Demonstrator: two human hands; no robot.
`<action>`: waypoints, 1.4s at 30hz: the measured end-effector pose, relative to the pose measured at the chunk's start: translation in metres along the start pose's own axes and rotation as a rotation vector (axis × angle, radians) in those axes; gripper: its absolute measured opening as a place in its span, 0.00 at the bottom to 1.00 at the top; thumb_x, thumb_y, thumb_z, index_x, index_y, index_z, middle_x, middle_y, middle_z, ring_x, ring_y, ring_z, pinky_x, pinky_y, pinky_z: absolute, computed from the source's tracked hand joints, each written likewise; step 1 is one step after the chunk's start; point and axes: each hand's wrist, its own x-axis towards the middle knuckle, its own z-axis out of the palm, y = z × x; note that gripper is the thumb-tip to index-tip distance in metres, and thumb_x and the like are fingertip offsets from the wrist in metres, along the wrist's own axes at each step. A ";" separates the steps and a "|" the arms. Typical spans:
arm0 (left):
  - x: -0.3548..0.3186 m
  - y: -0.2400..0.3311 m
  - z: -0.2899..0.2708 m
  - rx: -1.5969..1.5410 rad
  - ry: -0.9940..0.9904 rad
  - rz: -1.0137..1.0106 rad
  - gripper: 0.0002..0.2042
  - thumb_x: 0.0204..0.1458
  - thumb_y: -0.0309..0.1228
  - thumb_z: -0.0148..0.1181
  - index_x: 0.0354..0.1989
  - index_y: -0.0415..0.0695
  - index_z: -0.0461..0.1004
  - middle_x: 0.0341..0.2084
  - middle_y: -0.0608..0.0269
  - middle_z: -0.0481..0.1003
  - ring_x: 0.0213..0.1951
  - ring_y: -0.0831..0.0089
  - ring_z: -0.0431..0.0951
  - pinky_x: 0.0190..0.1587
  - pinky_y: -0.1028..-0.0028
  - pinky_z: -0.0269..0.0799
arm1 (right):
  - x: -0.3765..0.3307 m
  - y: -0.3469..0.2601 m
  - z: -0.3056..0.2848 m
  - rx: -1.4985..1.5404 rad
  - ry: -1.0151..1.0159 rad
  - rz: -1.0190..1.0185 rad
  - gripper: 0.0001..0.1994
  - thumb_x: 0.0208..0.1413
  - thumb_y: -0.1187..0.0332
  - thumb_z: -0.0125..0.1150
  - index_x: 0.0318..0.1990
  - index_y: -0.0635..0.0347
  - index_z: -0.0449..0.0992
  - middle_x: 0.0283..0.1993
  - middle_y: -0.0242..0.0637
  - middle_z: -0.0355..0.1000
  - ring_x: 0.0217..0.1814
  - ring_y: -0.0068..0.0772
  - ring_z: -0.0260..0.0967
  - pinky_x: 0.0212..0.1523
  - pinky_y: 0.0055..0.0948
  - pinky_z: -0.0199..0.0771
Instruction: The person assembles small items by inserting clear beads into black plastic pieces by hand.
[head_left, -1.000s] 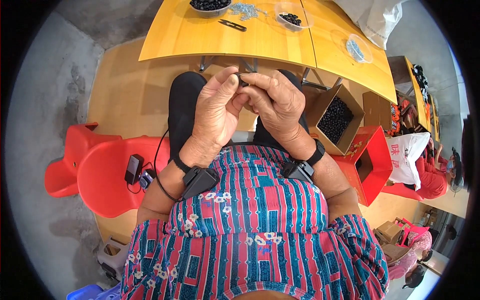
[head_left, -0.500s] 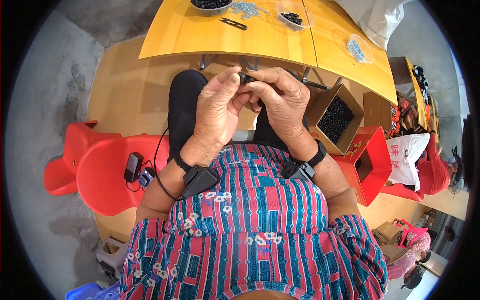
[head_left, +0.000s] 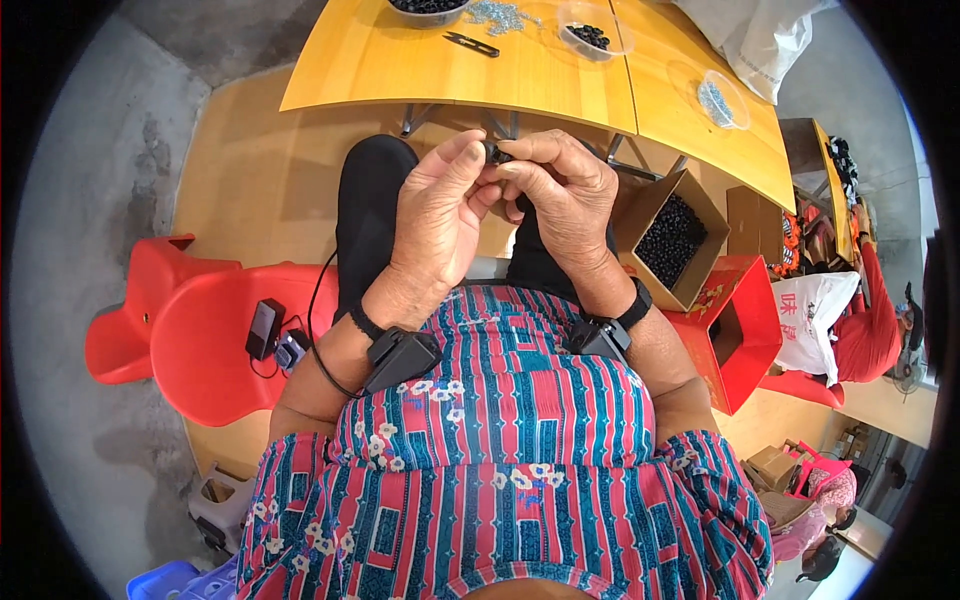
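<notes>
Between my fingertips, over my lap, is a small black part (head_left: 495, 154), rounded and dark; its exact kind is too small to make out. My left hand (head_left: 437, 208) pinches it from the left with thumb and forefinger. From the other side my right hand (head_left: 565, 195) grips it, also with thumb and forefinger, and the fingers partly cover it. On the table (head_left: 380, 60) ahead lie black thread snips (head_left: 471, 44), a bowl of black parts (head_left: 428, 8), loose small silvery pieces (head_left: 500, 16) and a clear bowl with black parts (head_left: 588, 36).
A cardboard box of black parts (head_left: 672, 240) stands right of my knees, beside a red box (head_left: 738, 335). Another clear bowl (head_left: 722, 101) holds silvery pieces. Red chairs (head_left: 215, 345) stand at left, one carrying a black device (head_left: 266, 328). Other people (head_left: 868, 330) are at far right.
My hands stay almost in place, the fingers shifting slightly around the small black part. The whole view has moved a little. At the far right a person in red has reached an arm toward the table.
</notes>
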 end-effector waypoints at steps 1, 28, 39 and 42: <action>0.000 0.000 -0.001 0.000 0.000 0.000 0.09 0.54 0.29 0.57 0.43 0.42 0.72 0.32 0.64 0.75 0.32 0.78 0.75 0.37 0.81 0.73 | 0.001 0.002 -0.001 -0.067 -0.002 -0.031 0.06 0.42 0.81 0.64 0.31 0.66 0.78 0.27 0.34 0.72 0.27 0.19 0.71 0.25 0.16 0.71; 0.005 0.006 -0.012 0.051 -0.044 -0.023 0.08 0.53 0.27 0.58 0.40 0.41 0.73 0.33 0.65 0.75 0.35 0.78 0.75 0.39 0.79 0.73 | 0.007 0.019 -0.008 0.237 -0.134 0.170 0.06 0.46 0.82 0.62 0.34 0.67 0.77 0.33 0.34 0.70 0.28 0.22 0.68 0.24 0.17 0.69; 0.012 0.011 -0.010 0.121 -0.195 -0.027 0.17 0.54 0.26 0.56 0.52 0.38 0.65 0.37 0.61 0.74 0.36 0.78 0.75 0.41 0.79 0.75 | 0.016 -0.006 -0.016 0.201 -0.295 0.359 0.13 0.48 0.76 0.63 0.43 0.62 0.77 0.29 0.26 0.65 0.33 0.17 0.67 0.39 0.17 0.72; 0.012 0.011 -0.013 0.135 -0.211 -0.046 0.18 0.54 0.27 0.56 0.53 0.38 0.64 0.36 0.60 0.74 0.36 0.78 0.75 0.40 0.80 0.75 | 0.017 -0.008 -0.020 -0.049 -0.383 0.271 0.14 0.47 0.75 0.64 0.44 0.59 0.77 0.27 0.25 0.63 0.32 0.17 0.63 0.36 0.17 0.68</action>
